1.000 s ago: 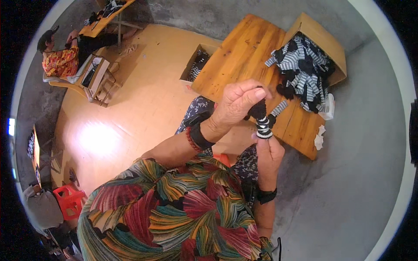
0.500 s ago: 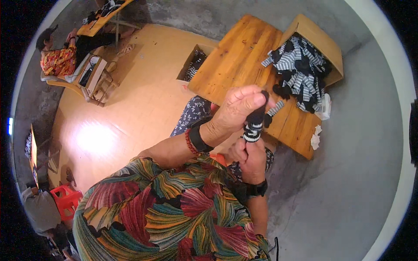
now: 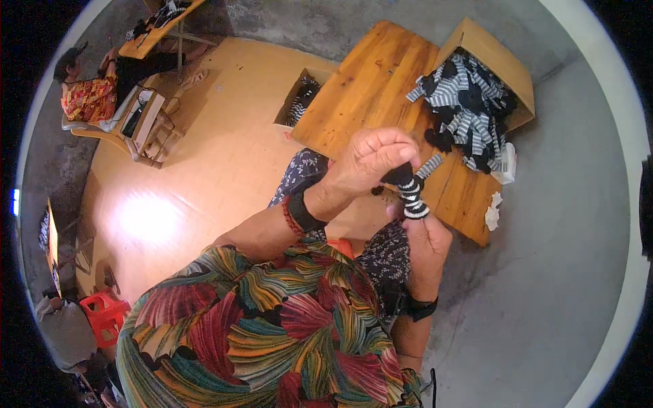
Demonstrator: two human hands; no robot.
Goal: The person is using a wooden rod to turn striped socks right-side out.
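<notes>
My left hand (image 3: 367, 163) is closed over the black top end of a black-and-white striped sock (image 3: 410, 194), held up in front of me. My right hand (image 3: 425, 241) grips the same sock from below, fingers wrapped on its lower end. Both hands hover above the near edge of a low wooden table (image 3: 371, 88). Past the hands, a heap of striped and black socks (image 3: 469, 102) spills from an open cardboard box (image 3: 496, 54) onto the table.
A second cardboard box with socks (image 3: 299, 102) stands on the wooden floor left of the table. Another person (image 3: 88, 92) sits far left by a wooden rack. White scraps (image 3: 491, 214) lie at the table's right end. A red stool (image 3: 102, 316) stands lower left.
Both hands, still gripping the sock, have shifted slightly; the left hand has slid along the sock's top while the right keeps hold below. The view has tilted a little.
</notes>
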